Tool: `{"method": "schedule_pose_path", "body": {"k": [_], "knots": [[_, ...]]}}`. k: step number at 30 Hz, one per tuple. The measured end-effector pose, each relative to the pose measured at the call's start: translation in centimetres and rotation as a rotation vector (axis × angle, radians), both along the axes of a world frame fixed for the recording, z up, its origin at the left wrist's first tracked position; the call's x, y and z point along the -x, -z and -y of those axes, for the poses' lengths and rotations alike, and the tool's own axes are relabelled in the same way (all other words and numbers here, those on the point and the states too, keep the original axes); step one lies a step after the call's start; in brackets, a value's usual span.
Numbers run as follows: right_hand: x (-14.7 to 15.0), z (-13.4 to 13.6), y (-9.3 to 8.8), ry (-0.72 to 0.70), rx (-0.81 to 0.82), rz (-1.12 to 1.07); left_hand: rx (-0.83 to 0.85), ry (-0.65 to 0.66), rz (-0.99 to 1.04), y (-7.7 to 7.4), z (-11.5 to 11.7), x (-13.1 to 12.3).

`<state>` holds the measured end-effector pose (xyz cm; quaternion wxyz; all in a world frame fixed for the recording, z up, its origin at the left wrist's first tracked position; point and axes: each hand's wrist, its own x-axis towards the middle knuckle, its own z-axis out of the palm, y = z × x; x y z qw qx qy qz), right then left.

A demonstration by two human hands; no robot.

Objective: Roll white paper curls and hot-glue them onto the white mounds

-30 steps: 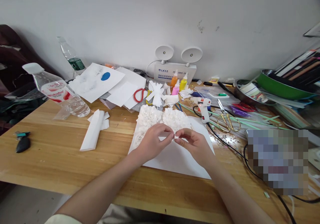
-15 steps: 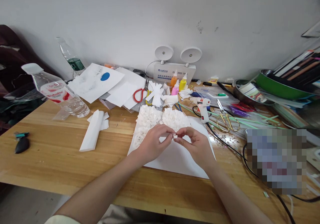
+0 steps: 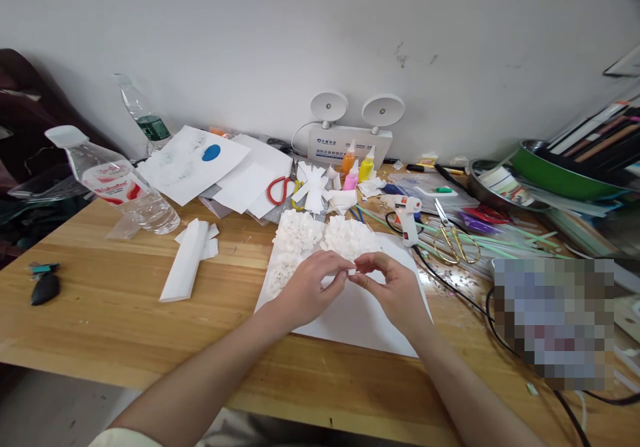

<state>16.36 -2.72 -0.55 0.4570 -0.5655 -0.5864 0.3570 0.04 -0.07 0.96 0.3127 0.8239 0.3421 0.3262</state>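
Note:
Thumb and fingers of my left hand [image 3: 315,287] are closed on a small white paper piece [image 3: 352,272]. My right hand [image 3: 393,287] pinches the same piece from the other side, fingertips almost meeting. Both hands are above a white sheet [image 3: 345,327] lying on the wooden table. Beyond and left of the hands, crumpled white paper bits [image 3: 297,230] cover part of the sheet; a second clump [image 3: 350,234] sits just behind the fingers. The held piece is mostly hidden by my fingertips.
A glue gun [image 3: 407,217] and gold-handled scissors [image 3: 454,237] lie to the right, with a black cable [image 3: 463,295]. Red-handled scissors [image 3: 278,190] and small paint bottles [image 3: 351,175] are at the back. A folded paper [image 3: 186,264] and a water bottle [image 3: 120,187] stand left.
The small paper piece has turned slightly between my fingertips, and the fingers have shifted a little. Other things stay where they were.

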Motion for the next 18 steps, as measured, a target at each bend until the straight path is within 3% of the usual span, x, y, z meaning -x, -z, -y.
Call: {"method": "schedule_pose_path", "body": {"k": [7,13,18], "knots": [[-0.14,-0.09,0.32,-0.061,-0.012,-0.023,-0.12,-0.048,-0.067,0.17,0.41,0.1],[0.0,0.0,0.06,-0.115,-0.031,-0.056,0.085,-0.114,-0.02,-0.19,0.27,0.03],[0.19,0.17,-0.23,-0.203,0.029,-0.08,0.14,-0.151,0.007,-0.05,-0.21,-0.04]]}}
